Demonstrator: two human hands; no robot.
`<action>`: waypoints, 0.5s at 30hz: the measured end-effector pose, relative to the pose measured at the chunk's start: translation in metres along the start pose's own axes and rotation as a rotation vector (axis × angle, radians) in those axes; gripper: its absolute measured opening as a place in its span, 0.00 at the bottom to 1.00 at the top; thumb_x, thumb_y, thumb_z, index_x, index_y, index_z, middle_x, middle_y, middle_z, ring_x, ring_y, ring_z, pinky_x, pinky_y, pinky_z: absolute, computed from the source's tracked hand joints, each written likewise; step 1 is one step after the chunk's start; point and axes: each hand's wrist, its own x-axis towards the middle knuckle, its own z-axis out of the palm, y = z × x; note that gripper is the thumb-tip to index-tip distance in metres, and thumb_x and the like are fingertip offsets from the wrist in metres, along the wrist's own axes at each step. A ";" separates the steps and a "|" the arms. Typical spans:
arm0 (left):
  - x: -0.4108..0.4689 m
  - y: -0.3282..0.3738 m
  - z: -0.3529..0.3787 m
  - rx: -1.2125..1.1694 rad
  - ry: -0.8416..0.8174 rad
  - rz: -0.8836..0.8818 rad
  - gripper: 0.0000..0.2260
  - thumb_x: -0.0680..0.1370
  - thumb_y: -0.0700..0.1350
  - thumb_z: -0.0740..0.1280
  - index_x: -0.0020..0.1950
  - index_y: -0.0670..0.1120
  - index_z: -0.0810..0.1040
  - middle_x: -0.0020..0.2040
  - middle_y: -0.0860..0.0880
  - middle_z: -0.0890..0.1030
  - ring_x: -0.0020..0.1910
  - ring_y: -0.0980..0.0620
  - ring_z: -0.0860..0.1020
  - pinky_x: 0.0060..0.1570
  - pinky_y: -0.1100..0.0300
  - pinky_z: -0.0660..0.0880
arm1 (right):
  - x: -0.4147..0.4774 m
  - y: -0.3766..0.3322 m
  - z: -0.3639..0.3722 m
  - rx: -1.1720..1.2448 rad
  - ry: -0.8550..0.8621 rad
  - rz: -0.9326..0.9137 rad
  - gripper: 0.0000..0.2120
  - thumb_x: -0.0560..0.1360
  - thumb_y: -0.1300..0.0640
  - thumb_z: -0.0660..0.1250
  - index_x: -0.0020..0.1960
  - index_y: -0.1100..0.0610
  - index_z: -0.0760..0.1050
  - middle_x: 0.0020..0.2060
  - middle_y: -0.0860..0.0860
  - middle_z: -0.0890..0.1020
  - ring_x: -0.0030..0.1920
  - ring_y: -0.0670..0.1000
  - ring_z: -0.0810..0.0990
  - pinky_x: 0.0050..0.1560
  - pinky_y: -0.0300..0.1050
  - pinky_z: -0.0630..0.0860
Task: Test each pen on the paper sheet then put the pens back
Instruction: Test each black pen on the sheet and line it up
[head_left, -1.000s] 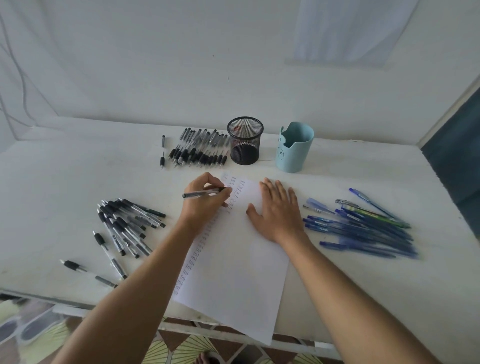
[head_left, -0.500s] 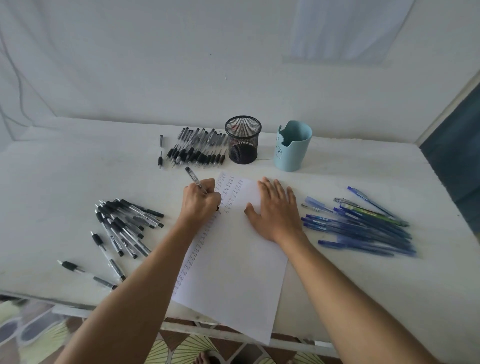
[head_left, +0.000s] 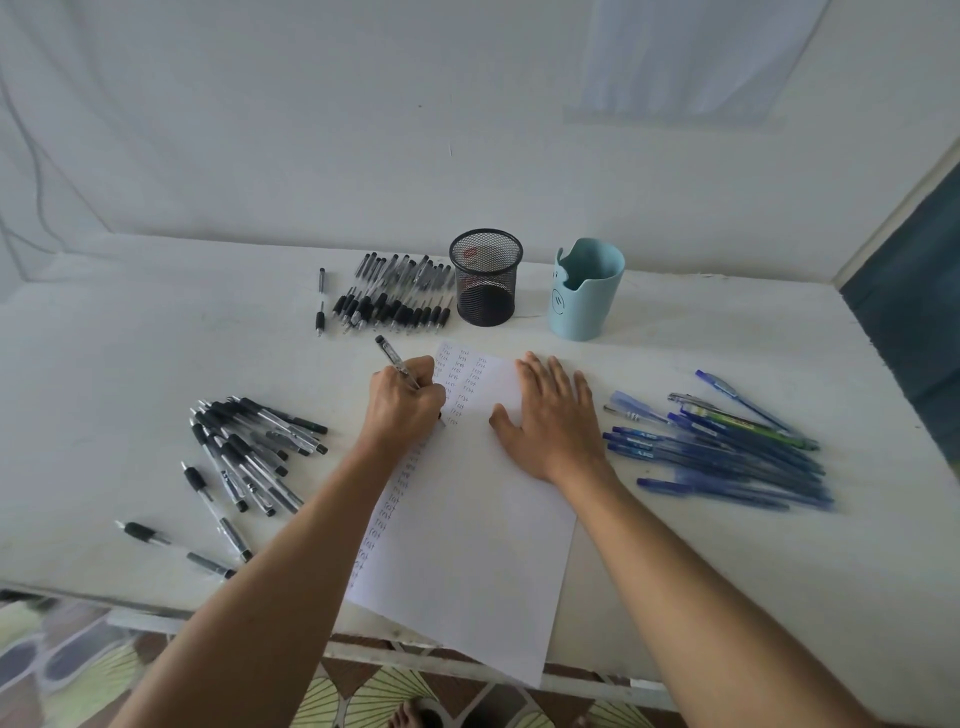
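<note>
Head view: a white worktop (head_left: 130, 364) runs out to a white wall, and a paper sheet (head_left: 467, 545) lies on it at the middle, slightly skewed, its near corner hanging over the near edge. Columns of small handwritten marks fill the sheet's far end and run down its left margin.

The left hand (head_left: 405, 402) sits over the left part of the sheet with its fingers curled round a black pen (head_left: 392, 356). The pen's tip is down at the paper beside the written columns, and its barrel tilts up and away to the far left. The right hand (head_left: 550, 421) lies flat on the right part of the sheet, palm down, fingers straight and slightly spread, holding nothing.

To the left of the sheet is a loose pile of black pens (head_left: 249, 447), with two more pens (head_left: 176, 545) lying apart nearer the worktop's near edge. At the far side a row of black pens (head_left: 395, 299) lies side by side, one single pen (head_left: 321, 301) just left of it. A black mesh cup (head_left: 485, 280) stands upright just right of that row, and a light blue cup (head_left: 584, 291) stands near it, further right. A spread of blue pens (head_left: 727, 452) lies right of the sheet, close to the right hand.

Below the near edge shows patterned floor (head_left: 78, 670).
</note>
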 end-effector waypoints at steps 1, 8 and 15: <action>0.000 0.000 0.000 -0.005 -0.003 0.005 0.13 0.63 0.32 0.60 0.30 0.45 0.57 0.27 0.52 0.58 0.30 0.52 0.58 0.30 0.54 0.57 | 0.000 0.000 0.000 0.001 -0.001 0.000 0.35 0.81 0.40 0.51 0.81 0.57 0.49 0.81 0.51 0.51 0.81 0.54 0.46 0.79 0.56 0.41; -0.003 0.006 0.001 0.014 0.011 -0.008 0.17 0.65 0.29 0.60 0.29 0.48 0.56 0.28 0.51 0.58 0.30 0.52 0.57 0.30 0.57 0.54 | -0.001 0.000 -0.001 0.005 0.005 0.001 0.35 0.81 0.40 0.51 0.81 0.56 0.49 0.81 0.51 0.51 0.81 0.53 0.46 0.79 0.56 0.41; -0.002 0.004 0.000 0.013 -0.014 0.021 0.15 0.63 0.32 0.60 0.28 0.47 0.57 0.27 0.50 0.59 0.30 0.52 0.59 0.29 0.55 0.56 | 0.000 0.000 -0.001 0.011 0.005 0.005 0.35 0.81 0.40 0.51 0.81 0.56 0.49 0.81 0.51 0.51 0.81 0.53 0.46 0.79 0.56 0.40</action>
